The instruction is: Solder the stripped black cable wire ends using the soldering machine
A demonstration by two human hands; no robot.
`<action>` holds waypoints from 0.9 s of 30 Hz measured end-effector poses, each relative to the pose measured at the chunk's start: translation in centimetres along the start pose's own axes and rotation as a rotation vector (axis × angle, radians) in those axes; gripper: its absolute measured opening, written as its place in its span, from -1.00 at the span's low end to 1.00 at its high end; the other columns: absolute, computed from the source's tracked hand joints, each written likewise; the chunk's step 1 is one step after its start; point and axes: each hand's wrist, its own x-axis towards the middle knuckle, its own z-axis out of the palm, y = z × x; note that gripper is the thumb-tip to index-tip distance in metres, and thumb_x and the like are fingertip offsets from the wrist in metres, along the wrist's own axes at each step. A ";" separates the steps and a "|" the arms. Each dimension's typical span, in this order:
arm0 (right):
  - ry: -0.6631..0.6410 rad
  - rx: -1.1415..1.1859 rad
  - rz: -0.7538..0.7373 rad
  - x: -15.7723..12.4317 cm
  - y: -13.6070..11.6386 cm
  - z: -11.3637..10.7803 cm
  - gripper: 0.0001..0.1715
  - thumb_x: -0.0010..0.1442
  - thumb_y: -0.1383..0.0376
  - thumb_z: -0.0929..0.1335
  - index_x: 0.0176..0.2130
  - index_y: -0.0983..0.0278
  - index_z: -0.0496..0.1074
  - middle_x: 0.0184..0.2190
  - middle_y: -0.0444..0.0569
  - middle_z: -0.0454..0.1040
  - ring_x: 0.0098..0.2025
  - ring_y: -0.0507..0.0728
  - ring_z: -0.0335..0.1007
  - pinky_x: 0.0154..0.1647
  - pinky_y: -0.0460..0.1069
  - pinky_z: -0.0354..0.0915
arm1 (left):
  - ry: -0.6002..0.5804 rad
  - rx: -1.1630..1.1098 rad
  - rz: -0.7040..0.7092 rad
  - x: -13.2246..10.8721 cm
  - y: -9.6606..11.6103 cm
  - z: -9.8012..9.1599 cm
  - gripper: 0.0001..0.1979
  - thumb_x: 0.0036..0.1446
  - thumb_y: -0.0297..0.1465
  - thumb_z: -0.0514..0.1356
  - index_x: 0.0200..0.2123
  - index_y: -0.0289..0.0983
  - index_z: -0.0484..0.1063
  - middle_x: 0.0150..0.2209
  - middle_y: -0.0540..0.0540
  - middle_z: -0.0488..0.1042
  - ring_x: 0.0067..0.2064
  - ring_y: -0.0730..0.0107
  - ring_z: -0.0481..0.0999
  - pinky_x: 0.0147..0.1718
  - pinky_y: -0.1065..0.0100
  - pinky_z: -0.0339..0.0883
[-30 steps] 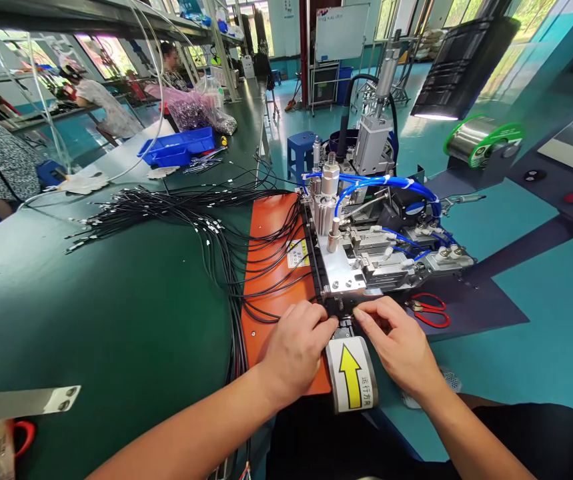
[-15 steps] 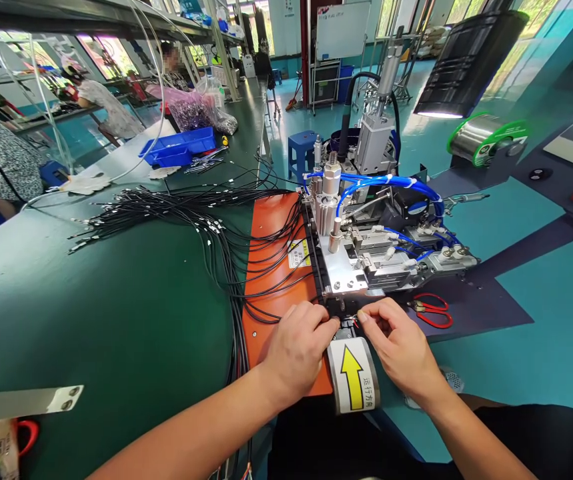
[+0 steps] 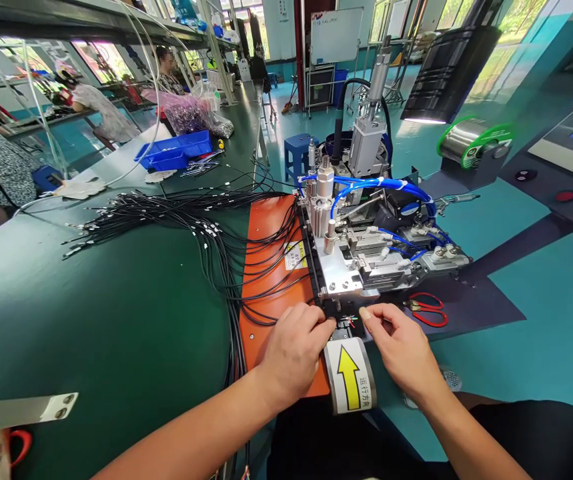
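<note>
My left hand [image 3: 296, 353] is closed, thumb and fingertips pressing a black cable down at the front of the bench machine [image 3: 339, 267]. Thin coloured wire ends [image 3: 350, 321], red, green and white among them, fan out from the cable just right of those fingertips. My right hand [image 3: 406, 350] sits on the other side with thumb and index finger pinched together, slightly apart from the wires. Whether anything tiny is in that pinch is hidden. Below the wires is a metal plate with a yellow arrow [image 3: 349, 380].
Many black cables [image 3: 166, 210] lie across the green table [image 3: 166, 320] and the orange guard [image 3: 271, 263]. Red-handled scissors [image 3: 429, 310] rest right of the machine. A solder spool [image 3: 473, 141], a lamp [image 3: 451, 77] and blue trays [image 3: 176, 150] stand farther off. People sit at the back left.
My right fingertips have drawn slightly right, off the wire ends, which now show spread out. My left hand keeps its place at the machine. The view has shifted a little.
</note>
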 end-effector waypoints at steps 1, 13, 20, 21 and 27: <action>0.000 0.008 0.022 -0.3 -0.1 -0.1 -0.62 0.26 -0.01 0.31 -0.29 0.22 0.50 -0.33 -0.08 0.48 -0.30 0.13 0.36 -0.29 -0.01 0.23 | 0.001 0.001 0.001 0.0 0.0 0.0 -0.77 0.33 -0.48 0.04 -0.05 -0.29 0.46 -0.22 -0.14 0.44 -0.21 0.26 0.35 -0.28 0.23 0.25; -0.149 0.196 0.091 -1.2 -0.4 0.8 -0.61 0.25 0.01 0.34 -0.37 0.26 0.48 -0.46 -0.11 0.40 -0.40 0.10 0.27 -0.40 -0.04 0.22 | 0.006 -0.003 0.009 0.0 0.0 0.0 -0.76 0.33 -0.48 0.04 -0.05 -0.30 0.46 -0.22 -0.14 0.45 -0.21 0.24 0.35 -0.27 0.22 0.26; -0.040 -0.015 -0.056 -1.1 -0.3 0.5 -0.65 0.30 0.05 0.28 -0.33 0.22 0.46 -0.40 -0.08 0.43 -0.39 0.12 0.33 -0.37 0.00 0.24 | 0.012 0.008 0.003 0.1 0.1 -0.1 -0.77 0.32 -0.49 0.04 -0.07 -0.30 0.47 -0.23 -0.14 0.44 -0.22 0.25 0.34 -0.29 0.22 0.26; -0.040 -0.025 -0.070 -1.1 -0.3 0.5 -0.66 0.31 0.06 0.28 -0.33 0.21 0.46 -0.40 -0.09 0.42 -0.39 0.12 0.33 -0.36 0.00 0.24 | 0.013 0.009 0.005 0.1 0.1 0.0 -0.77 0.32 -0.49 0.04 -0.06 -0.30 0.47 -0.23 -0.14 0.44 -0.23 0.25 0.34 -0.29 0.22 0.26; -0.008 -0.058 -0.124 -0.7 0.0 0.8 -0.67 0.32 0.09 0.27 -0.34 0.22 0.44 -0.39 -0.08 0.42 -0.37 0.12 0.34 -0.33 0.01 0.24 | 0.011 0.020 0.005 0.1 0.0 0.0 -0.77 0.33 -0.48 0.04 -0.07 -0.29 0.47 -0.24 -0.14 0.44 -0.23 0.26 0.34 -0.29 0.23 0.26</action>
